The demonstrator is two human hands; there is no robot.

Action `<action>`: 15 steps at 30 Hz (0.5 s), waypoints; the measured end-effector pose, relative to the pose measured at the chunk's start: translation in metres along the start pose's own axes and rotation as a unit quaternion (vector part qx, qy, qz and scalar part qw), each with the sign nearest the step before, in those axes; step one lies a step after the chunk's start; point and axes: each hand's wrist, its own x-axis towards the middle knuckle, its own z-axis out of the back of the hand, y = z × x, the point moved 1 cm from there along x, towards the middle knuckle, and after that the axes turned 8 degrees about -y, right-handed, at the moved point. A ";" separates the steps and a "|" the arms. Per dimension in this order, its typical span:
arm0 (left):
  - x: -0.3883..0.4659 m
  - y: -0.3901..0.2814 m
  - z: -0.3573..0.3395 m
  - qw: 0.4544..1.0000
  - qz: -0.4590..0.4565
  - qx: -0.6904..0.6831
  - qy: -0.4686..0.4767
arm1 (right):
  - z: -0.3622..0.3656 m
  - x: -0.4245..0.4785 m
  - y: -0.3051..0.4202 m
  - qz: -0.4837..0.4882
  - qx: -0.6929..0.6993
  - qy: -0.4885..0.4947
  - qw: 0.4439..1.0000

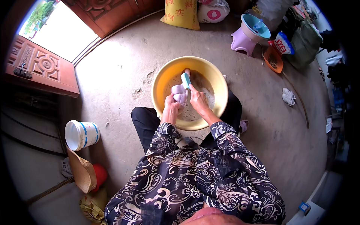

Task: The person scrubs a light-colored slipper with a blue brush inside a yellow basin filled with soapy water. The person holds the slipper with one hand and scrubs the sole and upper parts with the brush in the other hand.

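Observation:
A yellow plastic basin (158, 81) stands before me between my knees, with murky, foamy water (194, 112) in it. My left hand (170, 106) holds a lilac padded item (180, 94), possibly a slipper, above the water at the basin's left side. In my right hand (199, 99) is a turquoise scrub brush (186, 81) with pale bristles, close to the far end of the lilac item. I cannot tell whether the bristles touch it. Behind the brush, a pinkish thing (187, 71) leans against the basin's far wall, partly hidden.
On the left are a white bucket (90, 134) lying tipped, a straw hat (81, 170) and a carved wooden door (46, 64). A yellow sack (181, 14) stands at the back. To the right are a purple stool (243, 40) bearing basins, an orange dustpan (273, 60) and white shoes (288, 96).

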 end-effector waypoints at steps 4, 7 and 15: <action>-0.001 -0.005 -0.002 0.999 0.000 -0.019 -0.026 | 0.002 -0.041 0.000 -0.007 0.040 0.024 0.999; -0.002 -0.004 0.006 0.999 0.001 -0.013 -0.038 | 0.004 -0.075 0.012 0.044 0.017 0.057 0.997; -0.001 0.001 -0.002 0.999 -0.004 -0.029 -0.041 | -0.002 -0.043 0.017 0.014 -0.026 0.031 0.999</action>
